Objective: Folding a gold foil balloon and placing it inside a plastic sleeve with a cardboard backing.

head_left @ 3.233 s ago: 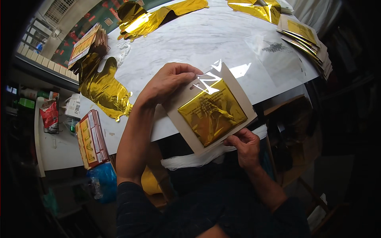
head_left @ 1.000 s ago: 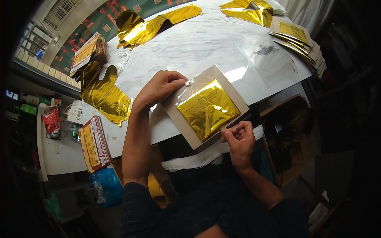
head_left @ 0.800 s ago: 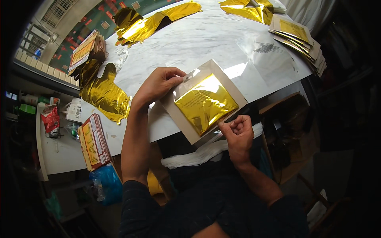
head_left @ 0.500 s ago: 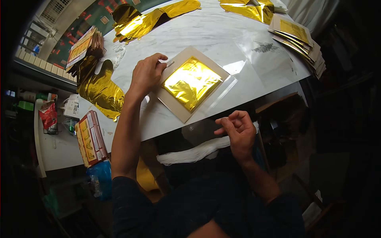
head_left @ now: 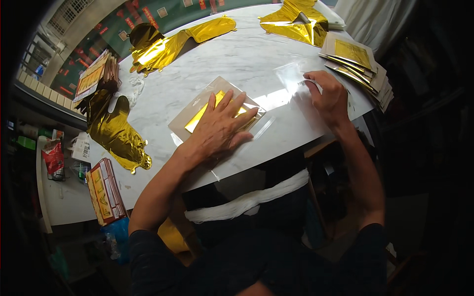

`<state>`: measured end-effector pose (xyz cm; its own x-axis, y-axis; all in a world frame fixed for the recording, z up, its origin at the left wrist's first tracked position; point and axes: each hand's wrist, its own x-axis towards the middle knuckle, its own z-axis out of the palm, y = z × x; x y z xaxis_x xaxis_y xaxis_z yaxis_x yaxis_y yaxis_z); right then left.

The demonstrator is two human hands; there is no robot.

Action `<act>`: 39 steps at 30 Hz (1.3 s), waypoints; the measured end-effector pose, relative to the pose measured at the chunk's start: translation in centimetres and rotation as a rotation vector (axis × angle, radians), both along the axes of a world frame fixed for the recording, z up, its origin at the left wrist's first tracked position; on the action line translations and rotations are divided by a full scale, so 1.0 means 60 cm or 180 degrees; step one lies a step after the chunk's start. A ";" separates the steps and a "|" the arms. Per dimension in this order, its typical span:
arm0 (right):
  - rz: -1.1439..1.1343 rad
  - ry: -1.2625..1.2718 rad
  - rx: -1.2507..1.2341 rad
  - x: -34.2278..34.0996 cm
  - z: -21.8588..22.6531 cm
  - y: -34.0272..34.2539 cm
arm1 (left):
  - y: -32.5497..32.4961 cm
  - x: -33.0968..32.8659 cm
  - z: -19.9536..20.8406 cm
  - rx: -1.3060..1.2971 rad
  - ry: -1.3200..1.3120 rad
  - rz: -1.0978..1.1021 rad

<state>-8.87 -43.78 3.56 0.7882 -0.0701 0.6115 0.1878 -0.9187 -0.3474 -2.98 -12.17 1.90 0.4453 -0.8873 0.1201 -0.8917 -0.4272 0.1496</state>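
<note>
My left hand [head_left: 217, 126] lies with its fingers spread over a folded gold foil sheet [head_left: 200, 120], hiding much of it. Under the foil is a square brown card [head_left: 183, 114], set cornerwise on the table, with clear plastic showing at its edges. Farther right, my right hand [head_left: 330, 96] has thumb and fingers pinched on a clear plastic bag [head_left: 290, 76], whose corner is lifted off the tabletop.
Gold foil balloons lie flat at the far left [head_left: 170, 47], far right [head_left: 296, 24] and left side [head_left: 116, 133]. Cards with gold foil [head_left: 353, 54] are piled at right. Printed cards stand in bundles at left [head_left: 94, 76] and near left [head_left: 106, 190]. White strands [head_left: 252, 197] hang below the table's front edge.
My left hand has gone from the card's upper left edge to flat on the foil. My right hand has risen from the table's front to the clear bag and pinched it.
</note>
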 end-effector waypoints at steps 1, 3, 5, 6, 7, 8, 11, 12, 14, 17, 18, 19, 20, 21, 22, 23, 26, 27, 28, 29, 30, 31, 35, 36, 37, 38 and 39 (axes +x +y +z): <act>0.0020 -0.0019 -0.0286 0.030 -0.014 -0.026 | -0.004 0.000 -0.004 -0.0014 0.0000 -0.0013; 0.0053 -0.0023 -0.0764 0.088 -0.022 -0.053 | -0.002 -0.004 -0.006 -0.0041 -0.0044 0.0040; -0.0103 0.0451 -0.1111 0.140 -0.024 -0.079 | -0.006 -0.005 -0.004 -0.0070 -0.0043 0.0054; -0.0121 0.0753 -0.1362 0.167 -0.024 -0.084 | -0.006 -0.005 -0.005 -0.0073 -0.0039 0.0062; -0.0106 0.0749 -0.1365 0.188 -0.030 -0.089 | -0.006 -0.004 -0.007 -0.0072 -0.0061 0.0065; -0.0127 0.0782 -0.1577 0.204 -0.037 -0.094 | -0.007 -0.002 -0.010 -0.0075 -0.0059 0.0077; -0.0073 0.0859 -0.1963 0.243 -0.042 -0.111 | -0.008 -0.003 -0.012 -0.0349 -0.0082 0.0088; -0.0084 0.0922 -0.2154 0.248 -0.038 -0.111 | -0.007 -0.003 -0.010 -0.0350 -0.0065 0.0106; -0.0105 0.1043 -0.2110 0.265 -0.042 -0.116 | -0.005 -0.003 -0.007 -0.0516 0.0147 0.0101; -0.0007 0.1056 -0.1986 0.272 -0.021 -0.091 | 0.008 0.004 -0.011 -0.0892 0.0214 0.0144; -0.0015 0.1052 -0.2002 0.274 -0.021 -0.093 | 0.007 0.004 -0.011 -0.0909 0.0210 0.0139; 0.0035 0.0821 -0.1852 0.277 -0.022 -0.093 | 0.006 0.005 -0.009 -0.1091 0.0159 0.0143; 0.0088 0.0587 -0.1698 0.280 -0.022 -0.092 | 0.005 0.005 -0.008 -0.1270 0.0103 0.0149; 0.0107 0.0574 -0.1702 0.287 -0.023 -0.087 | 0.007 0.006 -0.008 -0.1272 0.0091 0.0169; 0.0122 0.0768 -0.1905 0.294 -0.025 -0.081 | 0.009 0.008 -0.009 -0.1388 0.0084 0.0239; 0.0137 0.0961 -0.2107 0.302 -0.026 -0.075 | 0.012 0.010 -0.010 -0.1501 0.0075 0.0309; 0.0110 0.1015 -0.2208 0.322 -0.026 -0.082 | 0.018 0.017 -0.024 -0.1637 0.0075 0.0517; 0.0097 0.1157 -0.2238 0.327 -0.025 -0.083 | 0.019 0.017 -0.022 -0.1641 0.0074 0.0533; 0.0109 0.1158 -0.2244 0.332 -0.026 -0.083 | 0.019 0.016 -0.018 -0.1596 0.0117 0.0566; 0.0121 0.1131 -0.2251 0.336 -0.028 -0.084 | 0.019 0.015 -0.017 -0.1551 0.0164 0.0595; 0.0127 0.1096 -0.2257 0.339 -0.029 -0.084 | 0.020 0.016 -0.016 -0.1555 0.0161 0.0598; 0.0124 0.1097 -0.2260 0.338 -0.030 -0.087 | 0.020 0.016 -0.015 -0.1562 0.0171 0.0586; 0.0157 0.0817 -0.1954 0.308 -0.024 -0.084 | 0.017 0.022 -0.022 -0.1697 0.0225 0.0534; 0.0197 0.0705 -0.1730 0.293 -0.016 -0.079 | 0.018 0.025 -0.023 -0.1692 0.0249 0.0548; 0.0260 0.0464 -0.1541 0.277 -0.005 -0.070 | 0.020 0.026 -0.022 -0.1670 0.0199 0.0577; 0.0257 0.0587 -0.1125 0.256 0.005 -0.063 | 0.023 0.027 -0.024 -0.1648 0.0153 0.0602; 0.0269 0.0706 -0.0716 0.228 0.026 -0.041 | 0.029 0.028 -0.030 -0.1525 0.0292 0.0675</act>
<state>4.78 -46.23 5.15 0.9012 0.1186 0.4170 0.2092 -0.9614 -0.1785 -1.33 -10.41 0.12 0.6367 -0.6318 0.4420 -0.7672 -0.4614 0.4456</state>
